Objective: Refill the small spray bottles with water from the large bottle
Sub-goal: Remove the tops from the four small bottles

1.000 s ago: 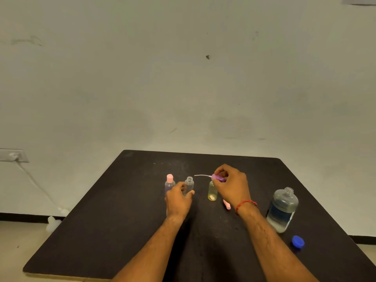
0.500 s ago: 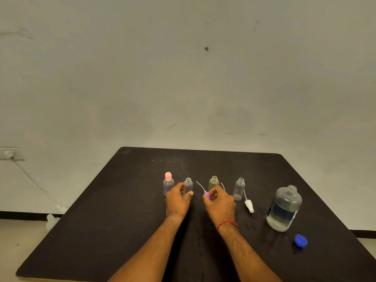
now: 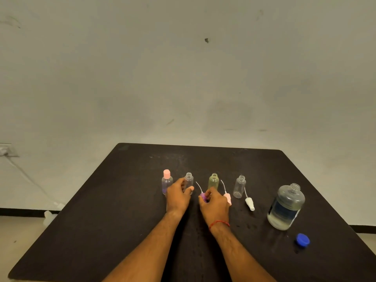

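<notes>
Though the blue cap (image 3: 302,239) lay beside the uncapped large bottle (image 3: 285,207), I saw the right hand (image 3: 214,204) pinching a purple spray head (image 3: 203,197), the left hand (image 3: 178,195) gripping an open small bottle (image 3: 189,180). Beyond, I judged the other small bottles (image 3: 213,181) unfilled, pouring not begun.

Left forearm (image 3: 158,245), right forearm (image 3: 240,253) bare; thin red thread bracelet (image 3: 219,223) at wrist of right hand (image 3: 215,202).

The table (image 3: 114,231) before you has a matt black top with a fine, dusty grain. The clear small bottle (image 3: 189,180) in your left hand (image 3: 178,197) is smooth, transparent plastic; the purple spray head (image 3: 202,197) in your right hand (image 3: 215,206) is matt plastic. The large bottle (image 3: 286,208) looks glossy, its blue cap (image 3: 302,239) smooth plastic.
</notes>
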Motion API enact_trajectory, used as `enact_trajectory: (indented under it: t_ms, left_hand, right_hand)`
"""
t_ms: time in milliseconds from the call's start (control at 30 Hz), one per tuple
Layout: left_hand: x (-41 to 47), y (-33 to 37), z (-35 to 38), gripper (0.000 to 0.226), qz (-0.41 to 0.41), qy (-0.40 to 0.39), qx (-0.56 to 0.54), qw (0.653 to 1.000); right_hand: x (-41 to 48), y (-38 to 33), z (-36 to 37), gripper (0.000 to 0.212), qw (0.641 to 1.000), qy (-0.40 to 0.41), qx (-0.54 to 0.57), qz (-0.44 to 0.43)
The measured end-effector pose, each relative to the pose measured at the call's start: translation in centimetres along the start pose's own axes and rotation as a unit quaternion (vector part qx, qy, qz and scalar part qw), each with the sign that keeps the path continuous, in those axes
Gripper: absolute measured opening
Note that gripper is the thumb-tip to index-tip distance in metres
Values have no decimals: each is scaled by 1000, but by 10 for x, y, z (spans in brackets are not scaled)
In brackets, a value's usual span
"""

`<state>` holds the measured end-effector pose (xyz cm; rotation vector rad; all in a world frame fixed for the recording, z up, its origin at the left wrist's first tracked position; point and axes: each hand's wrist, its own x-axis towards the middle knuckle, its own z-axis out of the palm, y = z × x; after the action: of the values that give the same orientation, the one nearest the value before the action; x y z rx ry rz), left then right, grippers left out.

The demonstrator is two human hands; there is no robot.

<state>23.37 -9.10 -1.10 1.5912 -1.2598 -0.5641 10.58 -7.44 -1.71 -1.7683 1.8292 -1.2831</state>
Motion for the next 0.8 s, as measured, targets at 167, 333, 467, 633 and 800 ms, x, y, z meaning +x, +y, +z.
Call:
enact_trajectory:
  t_ms: [167, 333, 467, 633, 800]
  left_hand:
    - [4, -3, 2, 29, 1, -8, -7, 1000]
    - [6, -4, 4, 33, -6, -14, -18, 1000]
    - [6, -3, 4, 39, -9, -31, -35, 999]
    - [3, -2, 2, 43, -9, -37, -60, 998]
    - [-2, -1, -2, 48, -15, -22, -58, 998]
  right_hand:
    - [2, 0, 3, 22, 1000, -19, 2, 22]
    - [2, -1, 3, 24, 1000, -19, -4, 25]
    - [2, -2, 4, 24, 1000, -15, -7, 24]
    - [2, -2, 5, 21, 999, -18, -12, 26]
    - [1, -1, 5, 21, 1000, -14, -23, 13]
